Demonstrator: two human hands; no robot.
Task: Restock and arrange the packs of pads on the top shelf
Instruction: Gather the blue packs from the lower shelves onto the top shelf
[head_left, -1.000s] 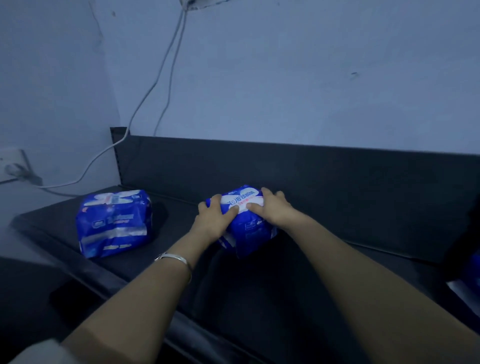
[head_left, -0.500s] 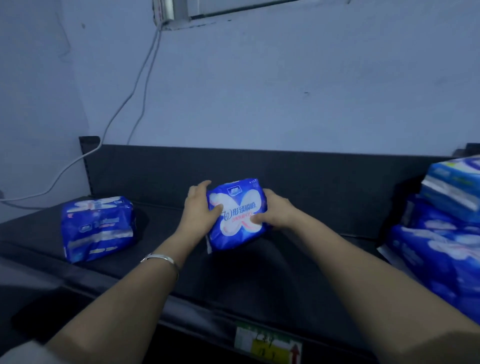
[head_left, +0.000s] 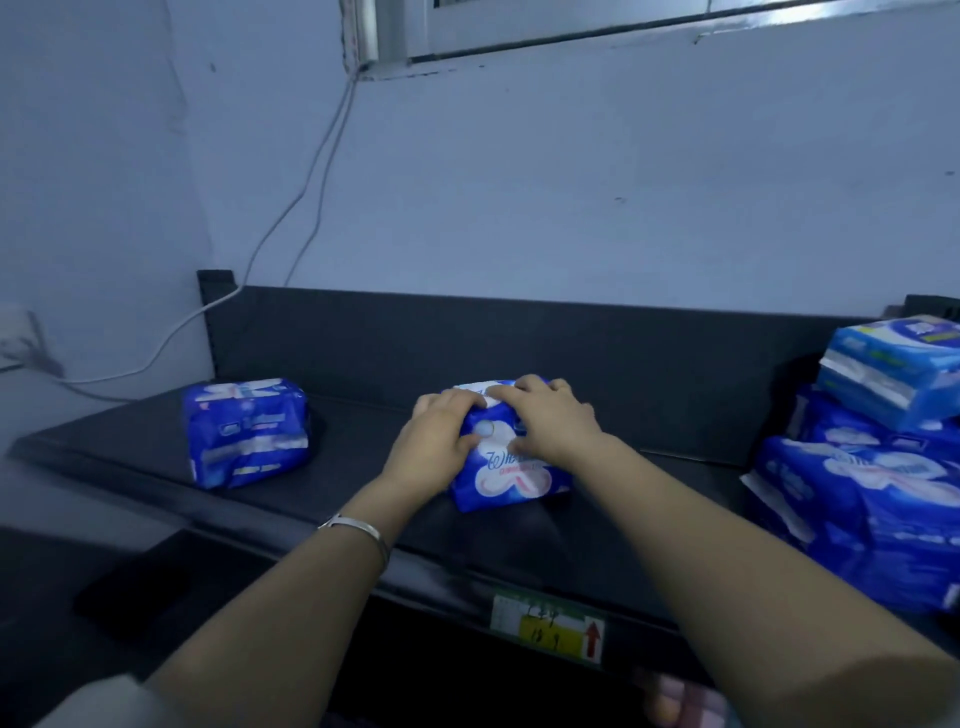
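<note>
As the middle pack (head_left: 511, 470) rests on the top shelf (head_left: 358, 462) | left hand (head_left: 434, 441) grips it | right hand (head_left: 550, 421) grips it

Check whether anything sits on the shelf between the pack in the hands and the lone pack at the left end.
Nothing visible does: only bare shelf separates the held pack from the left pack.

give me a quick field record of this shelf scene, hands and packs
held pack: blue pack of pads, standing mid-shelf
left hand: grips its top left edge
right hand: grips its top right edge
left end: lone blue pack, untouched
right end: pile of blue packs
shelf: black top shelf, price label on front edge
</note>
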